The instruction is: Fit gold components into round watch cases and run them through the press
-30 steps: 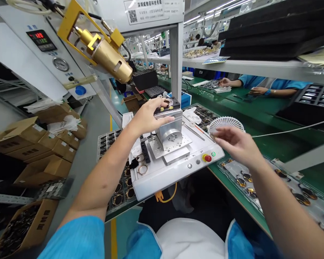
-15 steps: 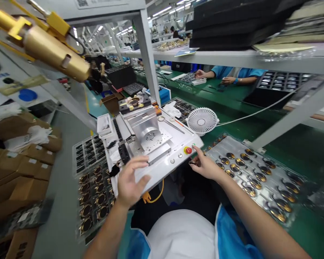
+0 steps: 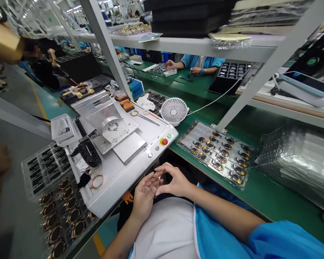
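Close to the body, a small gold ring-shaped part (image 3: 156, 181) lies between both hands. My left hand (image 3: 144, 196) cups it from the left with curled fingers. My right hand (image 3: 173, 180) grips its right side between thumb and fingers. Just beyond them is the white machine (image 3: 118, 176), whose front carries a red button (image 3: 164, 141) and a green one (image 3: 169, 136). A metal fixture with a round disc (image 3: 112, 126) stands on it. Another gold ring (image 3: 97, 181) lies on the machine's left corner.
Trays of round gold-rimmed parts lie at the left (image 3: 77, 229) and right (image 3: 218, 166). A white fan (image 3: 174, 110) stands behind the machine. Stacked clear trays (image 3: 307, 162) are far right. A slanted shelf post (image 3: 108, 46) rises behind. A person's hand (image 3: 170, 64) works across the bench.
Both hands have moved off the machine and come together near the body around the gold part. My right hand has left the green button. The view has turned to the right.
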Action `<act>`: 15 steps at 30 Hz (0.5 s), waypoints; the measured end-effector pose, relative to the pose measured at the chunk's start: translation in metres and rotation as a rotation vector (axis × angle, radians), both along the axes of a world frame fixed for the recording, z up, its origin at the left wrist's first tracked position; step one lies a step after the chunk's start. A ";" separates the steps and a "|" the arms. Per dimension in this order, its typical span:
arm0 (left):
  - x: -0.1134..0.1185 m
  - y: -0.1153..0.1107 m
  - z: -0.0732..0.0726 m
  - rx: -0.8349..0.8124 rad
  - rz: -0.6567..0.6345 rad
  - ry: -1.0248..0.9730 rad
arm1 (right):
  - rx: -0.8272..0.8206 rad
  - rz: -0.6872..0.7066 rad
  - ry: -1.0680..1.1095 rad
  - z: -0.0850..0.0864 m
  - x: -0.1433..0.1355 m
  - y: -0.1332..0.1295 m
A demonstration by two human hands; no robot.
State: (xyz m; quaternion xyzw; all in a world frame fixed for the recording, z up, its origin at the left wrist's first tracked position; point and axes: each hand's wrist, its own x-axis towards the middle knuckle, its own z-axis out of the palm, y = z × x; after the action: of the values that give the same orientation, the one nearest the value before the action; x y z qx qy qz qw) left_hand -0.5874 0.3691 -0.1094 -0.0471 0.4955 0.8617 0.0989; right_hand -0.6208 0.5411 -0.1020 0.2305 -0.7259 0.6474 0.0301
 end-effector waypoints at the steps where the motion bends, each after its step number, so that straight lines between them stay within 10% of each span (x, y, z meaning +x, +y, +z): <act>1: -0.001 0.001 0.001 -0.001 0.021 -0.001 | 0.035 0.027 0.039 0.001 -0.004 0.005; 4: -0.002 0.001 0.004 -0.034 0.062 -0.041 | 0.321 -0.010 0.131 0.004 -0.033 0.047; 7: 0.000 -0.004 0.004 -0.059 0.082 -0.088 | 0.752 -0.394 0.016 0.002 -0.074 0.119; 11: 0.003 -0.010 0.001 -0.061 0.098 -0.082 | 0.891 -0.536 -0.104 -0.007 -0.114 0.193; 15: 0.006 -0.010 0.000 -0.062 0.087 -0.052 | 0.985 -0.524 -0.199 -0.011 -0.125 0.208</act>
State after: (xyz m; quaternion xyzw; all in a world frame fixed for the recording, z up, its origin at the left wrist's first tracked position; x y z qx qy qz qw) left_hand -0.5812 0.3591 -0.1092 -0.0941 0.5168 0.8478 0.0725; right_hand -0.7455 0.7486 -0.1130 -0.0327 -0.9745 0.2220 0.0101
